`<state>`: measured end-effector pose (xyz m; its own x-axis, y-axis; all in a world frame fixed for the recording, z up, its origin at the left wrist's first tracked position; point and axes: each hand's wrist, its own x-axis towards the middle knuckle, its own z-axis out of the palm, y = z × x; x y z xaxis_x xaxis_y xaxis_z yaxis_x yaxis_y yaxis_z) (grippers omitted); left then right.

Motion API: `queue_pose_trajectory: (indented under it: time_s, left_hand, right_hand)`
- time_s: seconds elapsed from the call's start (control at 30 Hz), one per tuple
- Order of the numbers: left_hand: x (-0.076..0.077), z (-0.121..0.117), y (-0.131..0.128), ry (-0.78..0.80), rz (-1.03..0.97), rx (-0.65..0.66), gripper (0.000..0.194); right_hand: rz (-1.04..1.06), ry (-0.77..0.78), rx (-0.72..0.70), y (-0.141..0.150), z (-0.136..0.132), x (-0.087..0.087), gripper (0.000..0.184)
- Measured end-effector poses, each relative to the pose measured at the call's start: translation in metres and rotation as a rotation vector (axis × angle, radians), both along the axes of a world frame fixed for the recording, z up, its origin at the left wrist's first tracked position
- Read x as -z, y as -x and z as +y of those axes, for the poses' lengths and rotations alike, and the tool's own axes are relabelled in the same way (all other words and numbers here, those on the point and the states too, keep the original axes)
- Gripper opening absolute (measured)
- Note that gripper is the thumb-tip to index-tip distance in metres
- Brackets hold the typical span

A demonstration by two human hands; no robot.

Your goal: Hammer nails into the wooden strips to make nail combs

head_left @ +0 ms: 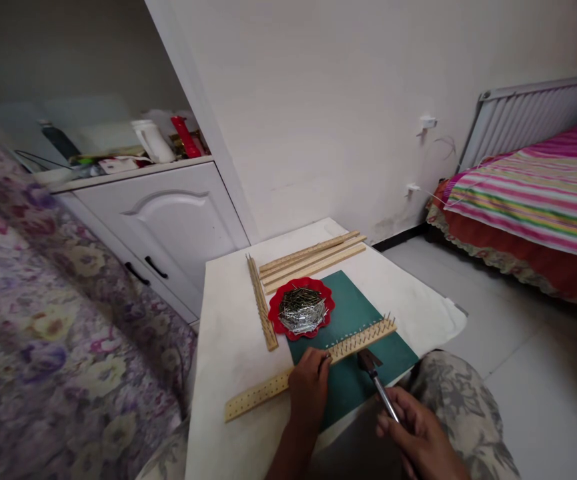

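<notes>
A long wooden strip (258, 393) lies slantwise across the green mat (353, 303). Rows of nails (363, 339) stand upright in its right part, while its left part shows rows of small dark dots. My left hand (309, 383) rests over the strip's middle, thumb and fingers pinched on a nail beside the last standing ones; the fingers partly hide it. In my right hand (415, 423) is a hammer (381, 387), gripped by its handle, its head just in front of the strip's nailed part. A red scalloped dish (274, 323) full of loose nails (303, 310) sits behind the strip.
Several wooden strips (313, 257) lie at the back of the white-covered table (218, 320). Another nailed strip (262, 303) lies left of the dish. A floral curtain (58, 320) and white cabinet (168, 220) stand left; a bed (533, 193) stands right.
</notes>
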<state>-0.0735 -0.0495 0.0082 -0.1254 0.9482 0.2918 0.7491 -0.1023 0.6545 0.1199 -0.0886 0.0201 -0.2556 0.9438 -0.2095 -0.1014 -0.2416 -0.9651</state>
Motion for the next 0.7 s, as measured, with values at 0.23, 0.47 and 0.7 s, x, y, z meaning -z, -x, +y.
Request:
queue_pose_trajectory:
  time_s: [0.23, 0.47, 0.7]
  left_hand:
    - [0.002, 0.002, -0.002, 0.022, 0.083, -0.005, 0.021]
    - [0.002, 0.001, -0.001, 0.065, 0.056, 0.008, 0.02]
    - [0.004, 0.002, -0.001, 0.075, 0.05, -0.024, 0.015]
  right_hand:
    - [-0.015, -0.008, -0.103, 0.006, 0.006, -0.008, 0.025]
    - [-0.03, -0.059, -0.23, 0.025, 0.015, -0.022, 0.014]
    - [-0.104, -0.132, -0.256, 0.031, 0.019, -0.027, 0.014]
